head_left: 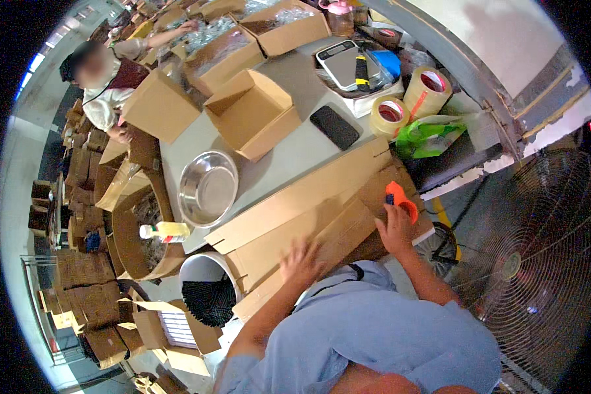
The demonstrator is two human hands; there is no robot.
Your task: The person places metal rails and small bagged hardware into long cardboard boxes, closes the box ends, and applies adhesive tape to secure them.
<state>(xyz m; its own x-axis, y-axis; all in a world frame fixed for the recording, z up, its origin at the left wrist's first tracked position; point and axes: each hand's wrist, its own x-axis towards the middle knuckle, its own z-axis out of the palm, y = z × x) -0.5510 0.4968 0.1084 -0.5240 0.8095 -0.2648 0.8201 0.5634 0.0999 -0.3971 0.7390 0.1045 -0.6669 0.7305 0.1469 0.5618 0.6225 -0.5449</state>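
Note:
A long flat cardboard carton (279, 213) lies folded along the near side of the table in front of me. My left hand (301, 262) rests on its near flap with fingers spread, slightly smeared by motion. At the carton's right end my right hand (396, 230) has its thumb apart and its fingers stretched toward an orange tape dispenser (407, 205) with a dark blue part. The fingertips reach the dispenser's near side; whether they press on it I cannot tell.
Beyond the carton are a steel bowl (208, 188), a black phone (335, 127), an open box (249, 111), tape rolls (427, 93) and a scale (340, 62). A white bucket (207, 269) stands left, a large fan (509, 262) right. A co-worker (108, 85) reaches into boxes.

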